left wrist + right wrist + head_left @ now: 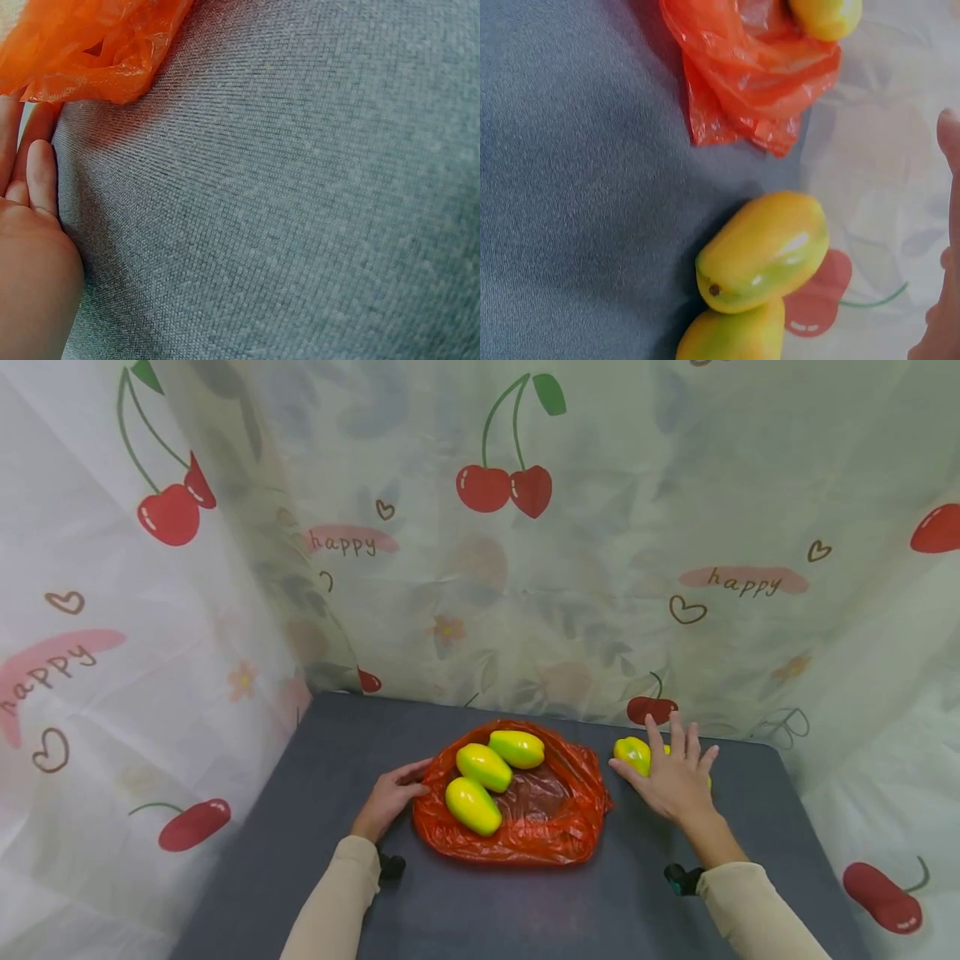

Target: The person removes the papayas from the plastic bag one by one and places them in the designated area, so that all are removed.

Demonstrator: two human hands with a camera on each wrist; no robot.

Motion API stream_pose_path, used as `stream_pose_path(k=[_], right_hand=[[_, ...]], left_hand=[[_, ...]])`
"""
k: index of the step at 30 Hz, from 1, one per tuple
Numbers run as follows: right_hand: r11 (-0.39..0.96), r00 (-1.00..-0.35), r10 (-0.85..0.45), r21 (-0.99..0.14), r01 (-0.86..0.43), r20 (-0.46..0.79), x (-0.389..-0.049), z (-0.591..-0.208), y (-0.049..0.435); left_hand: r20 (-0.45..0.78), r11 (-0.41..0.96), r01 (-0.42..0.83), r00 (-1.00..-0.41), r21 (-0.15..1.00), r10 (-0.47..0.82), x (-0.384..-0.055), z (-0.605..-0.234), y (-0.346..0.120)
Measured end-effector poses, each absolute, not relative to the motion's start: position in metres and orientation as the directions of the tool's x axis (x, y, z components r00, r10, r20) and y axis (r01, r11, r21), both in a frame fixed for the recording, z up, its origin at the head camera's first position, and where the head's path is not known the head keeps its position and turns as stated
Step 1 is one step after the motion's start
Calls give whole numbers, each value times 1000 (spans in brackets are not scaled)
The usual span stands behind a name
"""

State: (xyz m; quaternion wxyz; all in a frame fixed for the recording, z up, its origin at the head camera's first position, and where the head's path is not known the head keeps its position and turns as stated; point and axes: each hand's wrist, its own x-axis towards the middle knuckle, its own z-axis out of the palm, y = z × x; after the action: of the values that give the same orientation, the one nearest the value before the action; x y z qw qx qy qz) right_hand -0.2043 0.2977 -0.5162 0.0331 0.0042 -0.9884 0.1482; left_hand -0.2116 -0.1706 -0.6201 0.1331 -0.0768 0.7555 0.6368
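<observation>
A red plastic bag [525, 852] lies spread open on the table, with three yellow-green, papaya-like fruits [474, 807] in its left and far part. At its left edge is my left hand [388, 797], thumb and fingers stretched to the rim. In the left wrist view the fingertips go behind the bag's orange-red film [112, 75]. My right hand [675, 781] is spread wide with nothing gripped, over more such fruits right of the bag. One fruit [632, 753] shows beside the thumb; others are partly hidden by the hand. In the right wrist view two fruits [765, 251] touch each other.
The dark grey table [480, 910] is enclosed by a pale curtain [570, 568] printed with cherries, hearts and the word happy. It hangs right behind the table's far edge and along both sides. A dark device sits at each wrist.
</observation>
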Motion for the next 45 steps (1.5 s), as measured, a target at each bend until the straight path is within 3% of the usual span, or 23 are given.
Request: stream_pose_path(k=[25,45], right_hand=[[960,-981,-190,-207,-191,24,-199,-520,230],[919,-967,-256,-314,-240,-12,-222,-534,184]], left_hand=[[-318,166,-307,-947,937,47,-206,-618,-169],[-308,168,-295,-950,941,53,-211,-617,-171]])
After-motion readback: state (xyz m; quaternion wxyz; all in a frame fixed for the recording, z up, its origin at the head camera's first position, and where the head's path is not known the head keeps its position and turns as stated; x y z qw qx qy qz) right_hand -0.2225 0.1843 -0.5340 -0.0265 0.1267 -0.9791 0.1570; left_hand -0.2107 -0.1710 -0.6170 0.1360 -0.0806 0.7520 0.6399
